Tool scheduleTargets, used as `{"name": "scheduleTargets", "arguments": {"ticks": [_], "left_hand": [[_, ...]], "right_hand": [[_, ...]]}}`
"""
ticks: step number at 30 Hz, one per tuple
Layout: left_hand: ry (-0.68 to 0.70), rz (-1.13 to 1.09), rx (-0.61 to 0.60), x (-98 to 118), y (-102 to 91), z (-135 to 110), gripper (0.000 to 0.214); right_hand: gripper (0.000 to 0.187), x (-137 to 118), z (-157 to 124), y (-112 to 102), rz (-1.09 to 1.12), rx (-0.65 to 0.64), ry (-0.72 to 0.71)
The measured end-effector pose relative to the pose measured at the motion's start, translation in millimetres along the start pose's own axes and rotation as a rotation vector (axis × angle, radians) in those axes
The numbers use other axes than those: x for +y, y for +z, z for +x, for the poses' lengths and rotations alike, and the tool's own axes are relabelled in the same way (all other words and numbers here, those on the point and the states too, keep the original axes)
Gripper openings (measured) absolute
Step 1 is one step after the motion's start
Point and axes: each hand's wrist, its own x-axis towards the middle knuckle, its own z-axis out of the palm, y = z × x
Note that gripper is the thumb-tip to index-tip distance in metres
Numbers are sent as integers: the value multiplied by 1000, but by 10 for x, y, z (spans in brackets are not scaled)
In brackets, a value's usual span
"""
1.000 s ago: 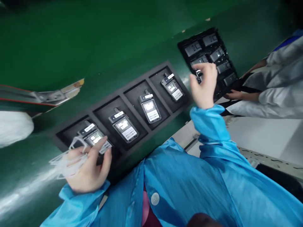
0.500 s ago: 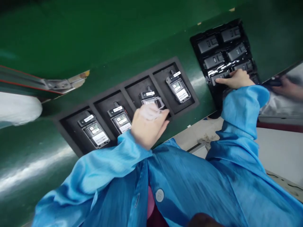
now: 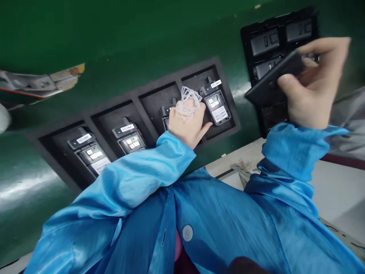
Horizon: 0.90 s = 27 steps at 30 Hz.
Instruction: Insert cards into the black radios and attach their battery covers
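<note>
- The left hand (image 3: 188, 127) is stretched forward and low, back of the hand up, fingers curled downward, thumb spread out to the right.
- Its wrist runs straight out of a blue sleeve (image 3: 134, 179); the left forearm slants from lower left up to the hand.
- The right hand (image 3: 312, 85) is raised higher and farther right, well apart from the left.
- Its fingers are closed in a pinch, thumb below and the other fingers arched above, index finger extended along the top.
- The right forearm rises steeply, sleeve cuff bunched at the wrist.
- The right hand is blurred.
</note>
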Motion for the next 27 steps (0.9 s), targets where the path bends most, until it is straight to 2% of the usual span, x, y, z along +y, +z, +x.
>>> {"name": "scheduleTargets", "arguments": {"ticks": [2, 4, 6, 9, 15, 20, 23, 27], "left_hand": [[-22, -17, -22, -25, 28, -13, 43], [-25, -29, -48, -44, 40, -24, 44], [-3, -28, -69, -58, 36, -27, 43], [41, -20, -82, -77, 30, -25, 43], [100, -18, -70, -110, 60, -38, 43], [135, -42, -65, -115, 59, -62, 42], [136, -69, -68, -113, 61, -70, 43], [133, -53, -55, -112, 75, -73, 43]], "right_hand": [[52, -236, 74, 182, 206, -298, -64], [46, -368, 132, 362, 314, -557, -77], [39, -395, 178, 502, 324, -718, -84], [36, -325, 226, 618, 277, -847, -133], [38, -221, 262, 671, 203, -898, -158], [39, -222, 218, 685, 204, -871, -147], [41, -257, 143, 707, 101, -813, -160], [51, -300, -40, 789, -31, -636, -194]]}}
